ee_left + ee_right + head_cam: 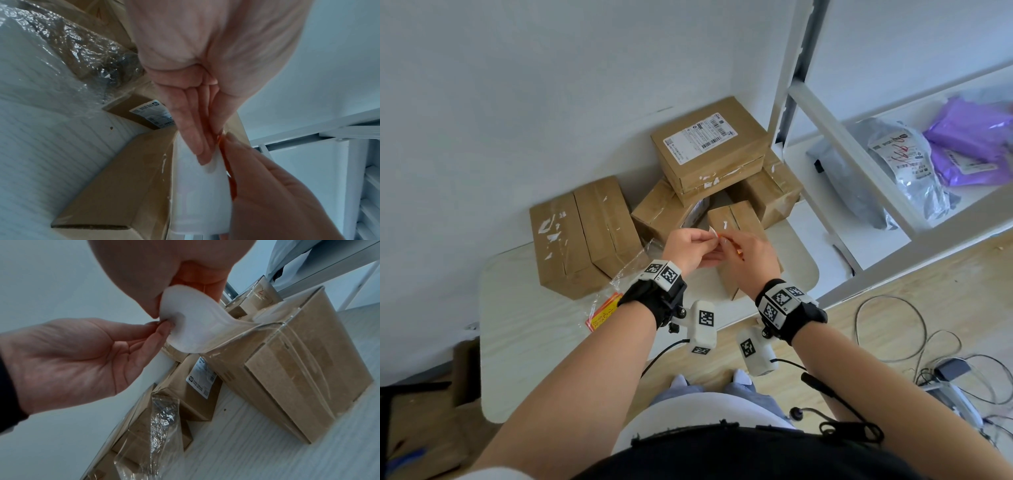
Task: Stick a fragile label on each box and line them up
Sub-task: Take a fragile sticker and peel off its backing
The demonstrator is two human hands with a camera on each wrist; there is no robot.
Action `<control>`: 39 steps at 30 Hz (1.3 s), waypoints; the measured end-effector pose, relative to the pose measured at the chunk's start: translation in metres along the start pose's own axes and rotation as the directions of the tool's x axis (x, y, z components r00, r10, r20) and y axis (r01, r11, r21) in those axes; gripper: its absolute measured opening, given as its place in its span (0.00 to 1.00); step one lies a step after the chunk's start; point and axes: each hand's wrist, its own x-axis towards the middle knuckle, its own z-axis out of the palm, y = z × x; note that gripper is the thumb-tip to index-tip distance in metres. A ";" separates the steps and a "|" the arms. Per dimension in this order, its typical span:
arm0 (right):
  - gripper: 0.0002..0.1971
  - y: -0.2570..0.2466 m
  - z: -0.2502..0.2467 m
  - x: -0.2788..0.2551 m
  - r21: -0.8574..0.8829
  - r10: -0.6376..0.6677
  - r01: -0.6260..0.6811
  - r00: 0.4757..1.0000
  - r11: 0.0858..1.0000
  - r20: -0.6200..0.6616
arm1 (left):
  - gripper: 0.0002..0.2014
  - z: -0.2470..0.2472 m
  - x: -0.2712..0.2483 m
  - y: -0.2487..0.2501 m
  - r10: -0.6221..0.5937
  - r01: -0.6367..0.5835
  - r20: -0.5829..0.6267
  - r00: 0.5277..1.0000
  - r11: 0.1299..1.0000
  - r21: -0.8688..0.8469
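Both hands meet above the table's middle, over a small upright cardboard box. My left hand pinches a curled white backing sheet with thumb and fingers. My right hand pinches the orange-edged fragile label that lies against that sheet. In the left wrist view the backing sheet hangs below my left fingertips, with the right hand beside it. Several more brown boxes crowd the back: a wide one at left, and one with a shipping label stacked on top of others.
A clear bag of red-and-yellow labels lies on the white table by my left wrist. A white metal shelf at right holds grey and purple parcels. Cables lie on the wooden floor.
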 end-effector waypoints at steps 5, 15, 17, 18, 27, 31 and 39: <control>0.12 -0.003 -0.004 -0.003 0.028 -0.003 0.003 1.000 1.000 0.018 | 0.07 0.001 0.001 0.001 0.006 -0.006 -0.005 1.000 0.999 0.048; 0.13 -0.001 -0.008 -0.003 0.094 0.048 -0.050 0.999 0.994 0.023 | 0.06 0.006 0.000 0.004 0.023 -0.027 0.034 0.999 0.993 0.114; 0.12 -0.002 -0.009 -0.004 0.105 0.074 -0.074 0.997 0.992 0.007 | 0.06 0.008 0.001 0.004 0.026 -0.028 0.018 1.000 0.990 0.138; 0.11 -0.002 -0.008 -0.004 0.116 0.090 -0.090 0.996 0.989 0.007 | 0.06 0.008 0.000 0.004 0.031 -0.033 0.014 0.999 0.988 0.150; 0.10 -0.002 -0.010 0.004 0.091 0.132 -0.133 0.991 0.987 0.018 | 0.09 0.008 -0.002 0.004 0.046 -0.047 0.011 0.999 0.989 0.141; 0.12 -0.004 -0.009 0.003 0.009 0.098 -0.098 0.995 0.995 -0.004 | 0.09 0.007 -0.003 0.005 0.052 -0.053 0.007 0.999 0.984 0.168; 0.12 -0.009 -0.011 0.001 -0.117 0.065 -0.060 0.997 0.991 0.035 | 0.08 0.008 -0.006 0.005 0.037 -0.030 -0.027 0.999 0.973 0.227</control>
